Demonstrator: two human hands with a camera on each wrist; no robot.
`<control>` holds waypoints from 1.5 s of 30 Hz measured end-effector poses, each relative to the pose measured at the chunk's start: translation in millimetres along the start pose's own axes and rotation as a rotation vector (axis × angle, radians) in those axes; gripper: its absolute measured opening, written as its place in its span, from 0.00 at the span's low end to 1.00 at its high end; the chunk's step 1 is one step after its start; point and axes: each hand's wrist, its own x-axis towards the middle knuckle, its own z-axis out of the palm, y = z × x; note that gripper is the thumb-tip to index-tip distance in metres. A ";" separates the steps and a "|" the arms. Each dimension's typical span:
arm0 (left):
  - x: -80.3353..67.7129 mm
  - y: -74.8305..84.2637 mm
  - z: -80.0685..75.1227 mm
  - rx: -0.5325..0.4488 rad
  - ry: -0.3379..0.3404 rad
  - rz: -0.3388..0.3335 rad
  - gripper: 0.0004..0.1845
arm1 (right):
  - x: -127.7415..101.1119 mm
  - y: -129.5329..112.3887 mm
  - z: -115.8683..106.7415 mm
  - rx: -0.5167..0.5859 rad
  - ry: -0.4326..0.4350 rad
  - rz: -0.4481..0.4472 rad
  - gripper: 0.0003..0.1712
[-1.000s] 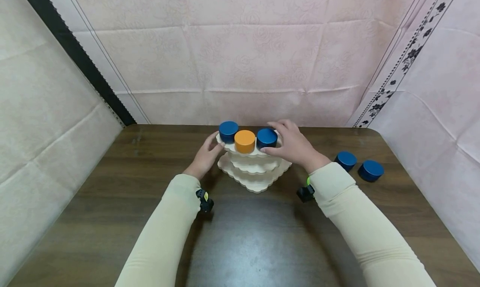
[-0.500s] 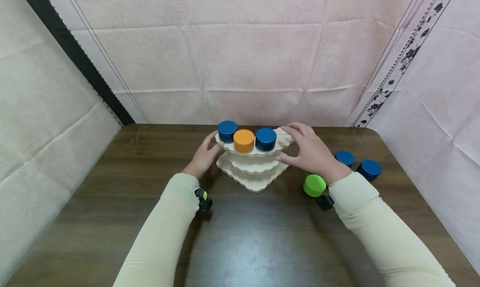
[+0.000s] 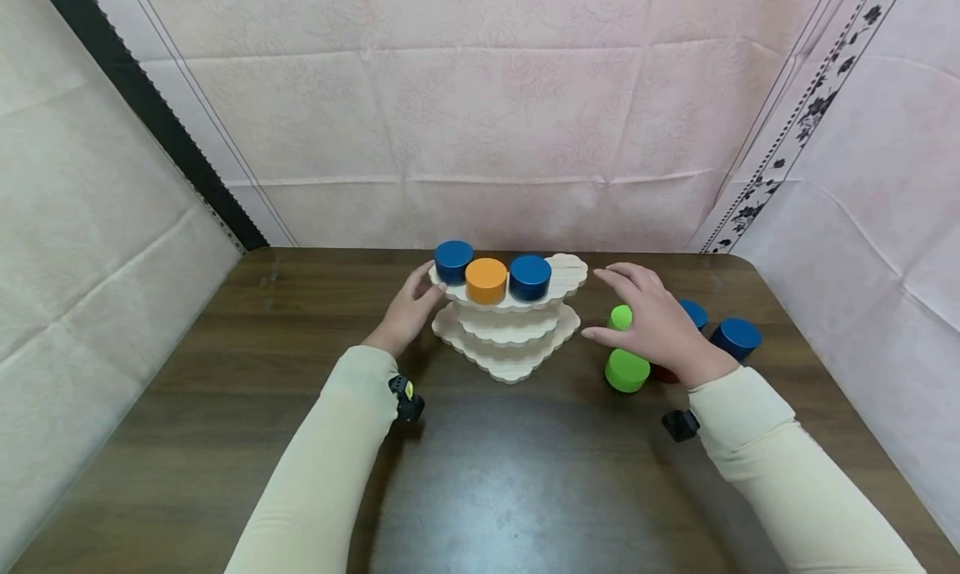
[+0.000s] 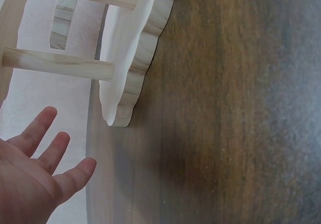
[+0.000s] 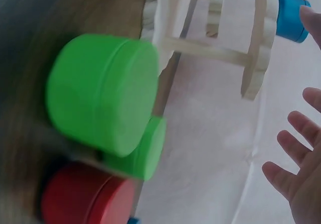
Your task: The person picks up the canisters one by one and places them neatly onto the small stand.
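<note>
A pale wooden tiered stand (image 3: pixel 506 328) with scalloped edges stands at the table's far side. Two blue round lidded jars (image 3: pixel 453 262) and an orange jar (image 3: pixel 486 281) between them sit on its top tier. The thumb and forefinger of my left hand (image 3: pixel 405 314) hold that tier's left corner; the other fingers stretch out straight in the left wrist view. My right hand (image 3: pixel 654 322) is in the air right of the stand, fingers spread and holding nothing. Beneath it are two green jars (image 3: pixel 627 371) and a red jar (image 5: pixel 88 194), mostly hidden in the head view.
Two more blue jars (image 3: pixel 737 338) stand on the brown table (image 3: pixel 495 482) at the right, one partly behind my right hand. Patterned pale cloth (image 3: pixel 480 124) hangs behind the table and along both sides.
My right hand has drawn away from the right-hand blue jar on the top tier and moved right, uncovering the green jars. My left hand stays at the stand's corner.
</note>
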 end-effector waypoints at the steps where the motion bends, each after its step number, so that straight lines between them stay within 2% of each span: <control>1: -0.1 0.1 -0.2 -0.001 -0.001 0.002 0.36 | -2.3 2.2 -0.3 0.002 -0.002 0.012 0.52; 12: 0.0 1.9 -1.3 -0.007 -0.010 -0.012 0.36 | -30.5 25.4 -1.4 0.004 0.015 0.065 0.51; 22: -2.2 3.6 -1.1 -0.005 -0.014 -0.016 0.36 | -53.0 41.1 -3.0 0.034 0.001 0.149 0.51; 35: -4.1 6.0 -1.0 0.018 -0.013 -0.011 0.35 | -68.1 66.7 2.8 0.089 -0.052 0.220 0.51; 45: -5.6 8.2 -1.9 0.025 -0.011 -0.014 0.35 | -70.6 82.9 7.1 0.141 -0.101 0.276 0.52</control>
